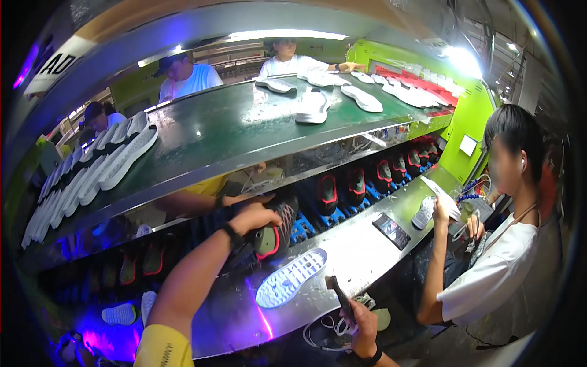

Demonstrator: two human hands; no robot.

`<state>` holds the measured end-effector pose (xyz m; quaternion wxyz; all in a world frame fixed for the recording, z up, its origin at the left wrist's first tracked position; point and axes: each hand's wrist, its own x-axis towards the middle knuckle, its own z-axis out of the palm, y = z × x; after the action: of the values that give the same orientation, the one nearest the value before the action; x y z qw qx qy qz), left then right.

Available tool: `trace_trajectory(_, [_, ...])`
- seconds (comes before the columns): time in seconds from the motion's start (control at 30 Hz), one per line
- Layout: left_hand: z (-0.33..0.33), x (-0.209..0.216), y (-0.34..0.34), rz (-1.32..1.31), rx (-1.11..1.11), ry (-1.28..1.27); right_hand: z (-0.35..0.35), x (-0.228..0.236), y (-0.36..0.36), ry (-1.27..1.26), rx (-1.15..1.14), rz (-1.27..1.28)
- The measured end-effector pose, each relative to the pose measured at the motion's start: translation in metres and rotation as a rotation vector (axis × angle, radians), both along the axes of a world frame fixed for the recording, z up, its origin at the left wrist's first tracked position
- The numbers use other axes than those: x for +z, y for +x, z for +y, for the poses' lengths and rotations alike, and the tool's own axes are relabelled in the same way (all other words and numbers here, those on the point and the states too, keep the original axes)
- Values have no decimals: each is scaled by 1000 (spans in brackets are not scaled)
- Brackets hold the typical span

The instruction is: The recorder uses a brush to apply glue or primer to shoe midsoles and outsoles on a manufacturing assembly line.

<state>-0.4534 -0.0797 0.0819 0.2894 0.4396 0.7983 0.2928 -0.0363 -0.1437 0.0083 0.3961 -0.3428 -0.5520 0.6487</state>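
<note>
My left hand [255, 217], with a dark band at the wrist, is closed on a dark shoe upper [285, 214] with a red edge line and an olive patch at the heel. The upper is above the row of shoes, at the near edge of the rack. Lower right, my right hand [365, 330] grips a dark-handled brush [340, 296], its head tilted up and left. Between the hands a white shoe sole [292, 278] lies on the metal ledge [342, 260], its patterned face up. The brush head is apart from the sole.
Dark red-edged shoe uppers [356, 185] line the rack. Above, a green belt [214, 131] carries white soles [313, 107]. A phone [391, 231] lies on the ledge. At right a co-worker [489, 269] holds a white sole [441, 197]; other people stand beyond the belt.
</note>
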Motion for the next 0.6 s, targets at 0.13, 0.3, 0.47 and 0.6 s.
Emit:
trace_trajectory(0.13, [77, -75, -28, 565, 47, -97, -1, 3, 6, -71, 21, -32])
trace_trajectory(0.3, [72, -88, -7, 517, -7, -33, -6, 23, 5, -55, 21, -161])
trace_trajectory(0.47, [-1, -49, 36, 439, 25, -29, -8, -15, -10, -148, -6, -95])
trace_trajectory(0.6, [-168, 3, 108, 460, -43, 154, -7, -50, -27, -116, -23, -103])
